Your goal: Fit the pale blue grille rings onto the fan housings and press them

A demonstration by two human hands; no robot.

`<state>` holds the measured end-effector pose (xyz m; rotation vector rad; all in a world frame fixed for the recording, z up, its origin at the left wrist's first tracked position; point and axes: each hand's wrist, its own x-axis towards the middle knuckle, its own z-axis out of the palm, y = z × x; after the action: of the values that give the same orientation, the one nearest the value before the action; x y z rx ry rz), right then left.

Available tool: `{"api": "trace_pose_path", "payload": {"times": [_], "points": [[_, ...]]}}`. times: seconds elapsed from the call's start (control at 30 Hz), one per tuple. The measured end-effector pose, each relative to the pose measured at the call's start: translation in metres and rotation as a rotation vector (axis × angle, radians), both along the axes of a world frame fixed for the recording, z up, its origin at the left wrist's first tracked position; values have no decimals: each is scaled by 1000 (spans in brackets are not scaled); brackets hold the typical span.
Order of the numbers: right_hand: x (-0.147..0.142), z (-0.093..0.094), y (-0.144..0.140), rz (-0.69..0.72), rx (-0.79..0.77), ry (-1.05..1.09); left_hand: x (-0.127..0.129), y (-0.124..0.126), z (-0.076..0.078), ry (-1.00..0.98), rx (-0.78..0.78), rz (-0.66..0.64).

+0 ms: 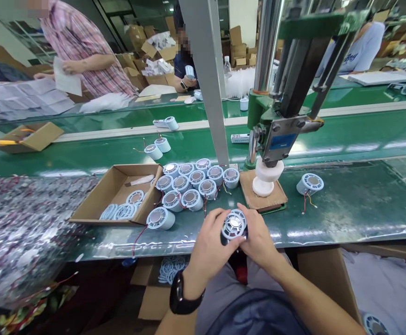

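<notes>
A light-blue round fan part (234,225) with a spoked ring on top and a shiny centre sits between my two hands above the bench's front edge. My left hand (212,239), with a black watch on its wrist, closes around its left side, the thumb at the front. Around the right side curls my right hand (258,235), its fingers near the ring's rim. My palms hide the lower part. Just beyond stands a press with a white pressing head (270,171) above a white round seat (262,187). One finished-looking blue cylinder (309,184) with loose wires stands right of the press.
Several blue cylinders (196,178) with wires stand left of the press. A cardboard tray (84,204) holds blue rings and a knife. Bundled wired parts (21,232) cover the far left. A grey post (206,79) rises behind; people work across the green conveyor (363,121).
</notes>
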<state>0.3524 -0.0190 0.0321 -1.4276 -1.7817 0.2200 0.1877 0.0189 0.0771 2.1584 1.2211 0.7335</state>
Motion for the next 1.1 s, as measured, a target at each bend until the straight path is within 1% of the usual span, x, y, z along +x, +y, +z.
{"api": "trace_pose_path", "payload": {"times": [0.07,0.17,0.37,0.5,0.6,0.7,0.8,0.9,0.97,1.0,1.03,1.07,1.1], "points": [[-2,-8,3,-20,3,5,11,4,2,54,-59,-40],[-3,-13,2,-44,4,19,18,7,1,68,-105,-71],[-2,-16,1,-63,-13,37,15,9,0,57,-123,-103],[-1,-12,1,-52,8,24,12,12,1,60,-137,-177],[0,-10,0,-39,17,19,9,15,3,84,-110,-215],[0,-10,-1,-39,18,19,7,15,3,104,-99,-221],[0,-9,0,-14,-38,-2,8,12,-4,52,-152,-236],[1,-6,-1,38,-95,-35,11,5,-19,-57,-173,-224],[5,2,-4,69,-116,-64,12,2,-29,-115,-168,-191],[10,10,-5,95,-132,-97,12,2,-33,-136,-173,-174],[18,21,-7,127,-143,-142,13,3,-34,-152,-186,-161],[27,37,-8,156,-141,-191,13,6,-34,-164,-203,-143],[39,58,-7,168,-112,-238,14,10,-31,-174,-221,-116]]}}
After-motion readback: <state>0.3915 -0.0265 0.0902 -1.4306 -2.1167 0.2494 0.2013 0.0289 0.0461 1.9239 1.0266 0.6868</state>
